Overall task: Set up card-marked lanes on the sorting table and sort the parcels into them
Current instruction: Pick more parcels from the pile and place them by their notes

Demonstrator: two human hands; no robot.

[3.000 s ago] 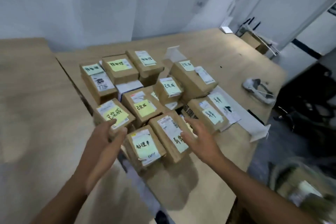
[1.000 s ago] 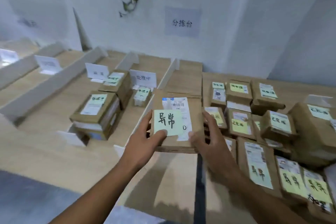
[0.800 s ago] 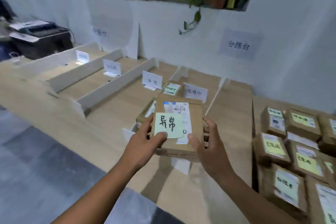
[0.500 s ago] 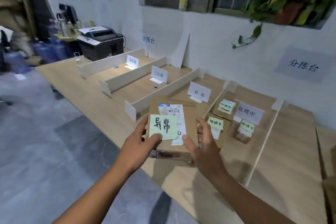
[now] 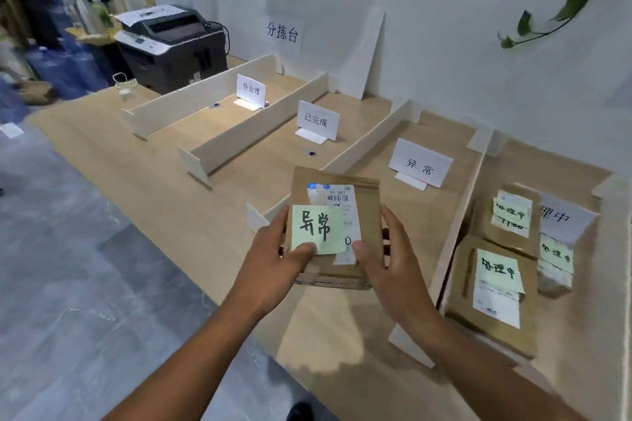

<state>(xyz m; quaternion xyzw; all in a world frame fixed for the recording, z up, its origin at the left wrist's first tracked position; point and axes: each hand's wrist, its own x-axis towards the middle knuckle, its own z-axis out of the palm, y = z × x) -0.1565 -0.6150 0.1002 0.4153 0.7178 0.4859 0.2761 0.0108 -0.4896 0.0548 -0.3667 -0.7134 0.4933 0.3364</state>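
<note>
Two hands on one brown parcel [image 5: 371,215] here, and it is up off the worktop [image 5: 154,161], held flat over the near end of the lane marked by the 异常 card [image 5: 420,164]. The left hand [image 5: 273,263] takes the left edge, with its thumb pressed down on a green sticky note [image 5: 316,227] that carries the same two characters in black marker. The right hand [image 5: 393,267] takes the right edge, thumb on the lower part of the white shipping label [image 5: 342,202], fingers running up along the side. So each grip is closed round that parcel, one either side. The parcel's left side hides the near stretch of the white divider [image 5: 369,143] that splits this lane from the next one to the left, where the 已完成 card [image 5: 317,120] stands. One lane further left stands the 待处理 card [image 5: 250,89]. To the right, past the right-hand divider [image 5: 458,215], three more lie in a lane with a partly hidden card [image 5: 562,219]: a large parcel [image 5: 492,297] nearest, a rear parcel [image 5: 506,215] behind it and a small parcel [image 5: 555,263] beside them. Each has a green note on top. Beyond the lanes at far left sits a black and grey printer [image 5: 171,44]. A paper sign [image 5: 283,33] reading 分拣台 hangs on the white wall, and a green vine [image 5: 564,0] trails down at top right.
</note>
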